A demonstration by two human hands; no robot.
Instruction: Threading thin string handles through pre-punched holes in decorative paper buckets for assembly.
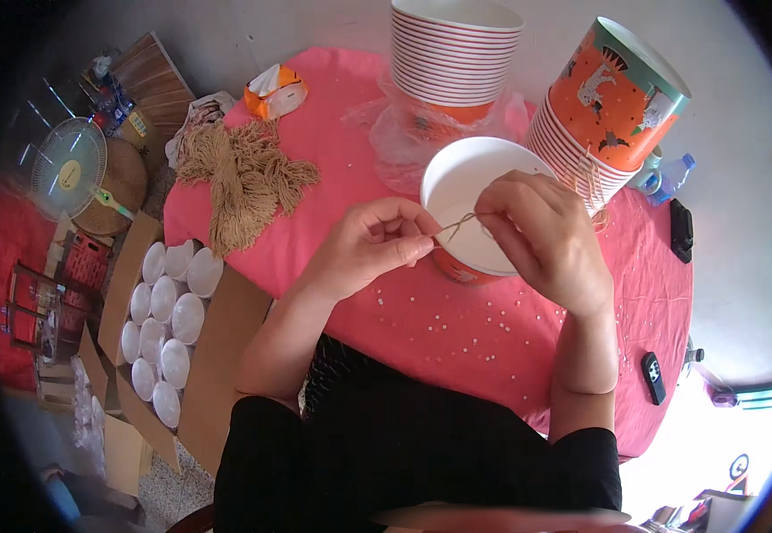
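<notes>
Between my two hands a thin tan string (457, 226) is stretched, with a small loop or knot in its middle. My left hand (370, 242) pinches one end between thumb and forefinger. Closed on the other end, my right hand (549, 233) has its fingertips bent down over the string. Right below them stands a paper bucket (464, 174), white inside and orange outside, its mouth facing up. My right hand partly covers its rim. At the left of the table lies a heap of tan strings (248, 178).
Nested paper buckets (457, 67) stand behind, with a tilted stack (594, 115) to the right. Small white dots litter the pink tablecloth (386, 342). An orange packet (277, 91), a black remote (653, 377) and a plastic bottle (673, 178) lie around. A carton of clear cups (226, 355) sits left.
</notes>
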